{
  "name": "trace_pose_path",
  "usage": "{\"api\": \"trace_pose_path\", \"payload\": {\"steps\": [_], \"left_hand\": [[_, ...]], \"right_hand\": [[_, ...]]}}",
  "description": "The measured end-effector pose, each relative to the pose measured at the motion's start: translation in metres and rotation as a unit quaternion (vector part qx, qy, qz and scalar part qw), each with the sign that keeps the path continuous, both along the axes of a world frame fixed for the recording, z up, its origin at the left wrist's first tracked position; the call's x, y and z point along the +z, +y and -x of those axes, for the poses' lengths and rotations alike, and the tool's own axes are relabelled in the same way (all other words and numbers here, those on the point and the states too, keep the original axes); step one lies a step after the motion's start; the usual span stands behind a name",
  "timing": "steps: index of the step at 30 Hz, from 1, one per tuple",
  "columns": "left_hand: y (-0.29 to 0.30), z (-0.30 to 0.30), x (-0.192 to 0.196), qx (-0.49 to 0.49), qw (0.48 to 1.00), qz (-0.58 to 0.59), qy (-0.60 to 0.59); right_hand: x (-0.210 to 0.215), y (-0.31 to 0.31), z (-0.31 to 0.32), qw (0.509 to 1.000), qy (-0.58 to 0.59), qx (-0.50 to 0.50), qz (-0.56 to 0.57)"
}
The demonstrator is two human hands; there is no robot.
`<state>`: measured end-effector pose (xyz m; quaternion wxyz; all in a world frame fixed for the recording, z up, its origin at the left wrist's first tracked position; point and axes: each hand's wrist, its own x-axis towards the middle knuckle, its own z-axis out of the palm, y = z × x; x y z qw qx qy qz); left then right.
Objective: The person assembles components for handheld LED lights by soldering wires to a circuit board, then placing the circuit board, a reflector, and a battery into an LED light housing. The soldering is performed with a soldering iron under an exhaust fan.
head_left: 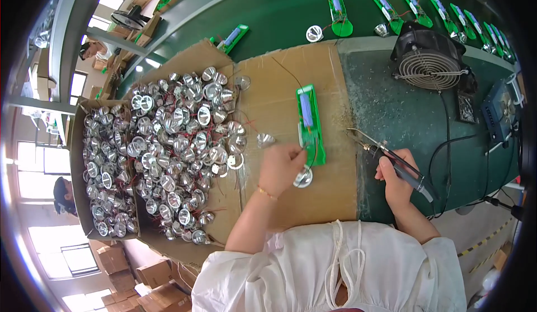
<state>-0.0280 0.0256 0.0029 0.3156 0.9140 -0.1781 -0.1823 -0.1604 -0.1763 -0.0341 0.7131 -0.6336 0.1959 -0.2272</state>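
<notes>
A green plastic lamp housing [315, 106] lies lengthwise on the cardboard sheet in front of me, a blue cylindrical battery [305, 110] in its upper part. Over the housing's lower left edge is my left hand [279, 164], thumb and fingers pinched together; whatever is between the fingertips is too small to make out. Just below them rests a silver reflector cup [303, 178], partly hidden by the hand. My right hand [398, 182] grips a soldering iron [404, 172] with a thin metal guide tube along it, its tip pointing up-left, apart from the housing. Another reflector [265, 140] lies above my left hand.
Cardboard boxes [140, 197] heaped with wired silver reflectors fill the left side. At the back, several green housings [337, 17] stand along the green bench. To the right are a black fan [428, 66], a blue soldering station [499, 110] and black cables [447, 144]. Other people sit far left.
</notes>
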Motion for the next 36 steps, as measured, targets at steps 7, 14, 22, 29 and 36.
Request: {"api": "trace_pose_path", "payload": {"steps": [7,14,22,29,36], "left_hand": [[-0.066,-0.178,0.007,0.007,0.975,-0.05,-0.216],[-0.089,-0.288,-0.027,0.074,0.927,-0.129,-0.344],[-0.026,-0.349,-0.018,-0.017,0.878,-0.429,-0.21],[-0.05,-0.256,0.092,-0.093,0.911,-0.225,-0.333],[-0.025,-0.034,0.006,-0.076,0.979,-0.048,-0.182]], "right_hand": [[-0.008,-0.006,-0.002,0.998,0.041,-0.017,-0.033],[-0.014,-0.012,-0.003,0.997,0.077,0.023,-0.02],[-0.019,-0.012,-0.005,0.998,0.044,0.036,0.0],[-0.017,-0.004,-0.01,0.999,0.037,0.004,0.019],[-0.008,-0.004,-0.011,0.999,0.039,-0.004,0.005]]}}
